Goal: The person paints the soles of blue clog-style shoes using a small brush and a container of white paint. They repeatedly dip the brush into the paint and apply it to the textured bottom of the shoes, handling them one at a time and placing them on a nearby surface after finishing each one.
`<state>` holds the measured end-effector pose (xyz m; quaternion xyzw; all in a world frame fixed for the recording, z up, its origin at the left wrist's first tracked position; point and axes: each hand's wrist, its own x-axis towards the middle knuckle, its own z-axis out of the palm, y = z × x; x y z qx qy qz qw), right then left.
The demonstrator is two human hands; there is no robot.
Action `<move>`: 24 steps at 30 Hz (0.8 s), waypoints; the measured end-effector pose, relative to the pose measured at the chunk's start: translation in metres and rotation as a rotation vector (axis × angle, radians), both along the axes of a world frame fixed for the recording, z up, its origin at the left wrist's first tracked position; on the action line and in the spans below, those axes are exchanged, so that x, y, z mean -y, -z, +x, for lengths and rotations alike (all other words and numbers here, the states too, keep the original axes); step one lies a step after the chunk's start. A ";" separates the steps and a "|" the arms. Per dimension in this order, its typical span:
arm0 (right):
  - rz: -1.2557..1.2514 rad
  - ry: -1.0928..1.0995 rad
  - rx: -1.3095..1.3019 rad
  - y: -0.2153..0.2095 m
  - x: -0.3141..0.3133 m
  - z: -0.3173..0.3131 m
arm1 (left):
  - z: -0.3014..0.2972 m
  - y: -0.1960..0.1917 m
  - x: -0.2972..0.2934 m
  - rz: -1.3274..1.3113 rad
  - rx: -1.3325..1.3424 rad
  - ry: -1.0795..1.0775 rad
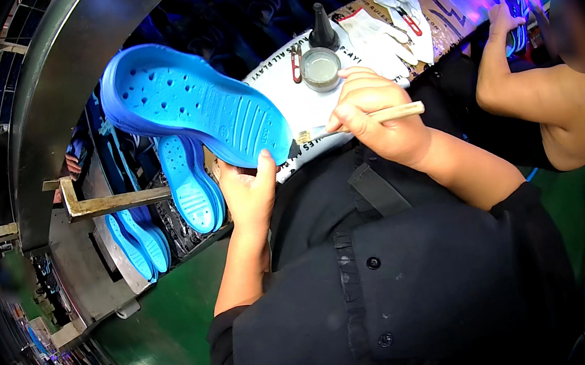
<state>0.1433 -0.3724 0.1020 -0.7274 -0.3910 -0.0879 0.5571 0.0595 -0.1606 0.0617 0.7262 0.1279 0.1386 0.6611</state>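
My left hand [244,191] grips a large blue shoe sole [189,100] by its near end, thumb on top and fingers underneath. The sole is tilted, its inner face with small holes and ridges turned up. In my right hand [386,114] is a small brush [400,111] with a pale wooden handle. Its bristles point left, close beside the sole's near end; whether they touch it I cannot tell. Beyond the brush a small round cup [321,69] of pale liquid stands on a white printed cloth [299,113].
A dark cone-tipped bottle [322,28] stands behind the cup. Red thread snips [295,63] and white gloves [377,36] lie nearby. More blue soles [190,183] rest at left by a metal bar [121,200] and a curved machine frame [45,102]. At right, a co-worker's arm [535,93] reaches in.
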 end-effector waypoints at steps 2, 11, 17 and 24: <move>-0.043 -0.036 -0.009 0.000 0.000 -0.004 | 0.001 0.001 0.003 0.069 0.050 -0.008; -0.053 0.068 0.093 0.013 -0.005 -0.008 | 0.000 -0.013 0.014 0.133 0.113 -0.008; -0.071 0.052 0.017 0.011 0.004 -0.008 | 0.000 -0.012 0.015 0.174 0.094 -0.013; -0.057 0.081 0.115 0.017 -0.002 -0.004 | 0.001 -0.010 0.016 0.169 0.124 -0.012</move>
